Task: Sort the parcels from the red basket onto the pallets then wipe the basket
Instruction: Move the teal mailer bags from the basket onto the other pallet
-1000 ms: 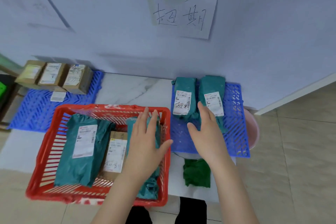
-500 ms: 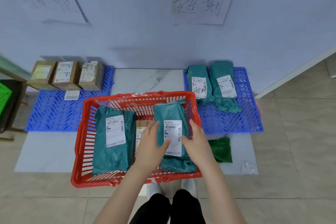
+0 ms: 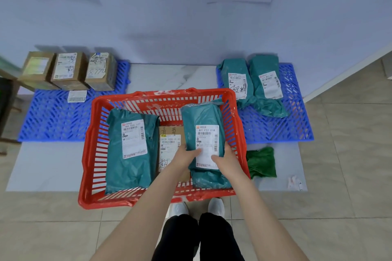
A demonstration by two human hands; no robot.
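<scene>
Right hand (image 3: 228, 158) joined left hand (image 3: 183, 155) gripping parcel (image 3: 201, 121); box (image 3: 169, 133) partly hidden.

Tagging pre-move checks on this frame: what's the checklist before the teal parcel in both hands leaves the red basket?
1. Grip: left hand and right hand both hold the held teal parcel at its lower half: ok.
2. Label visible: it faces up, thumbs on its lower edge: ok.
3. Target pallet known: cannot tell.
4. Room on right pallet: front part bare: ok.
5. Parcel clear of red basket: lower end inside the walls: not ok.
6. Basket ready to wipe: second teal parcel and cardboard box inside: not ok.
</scene>
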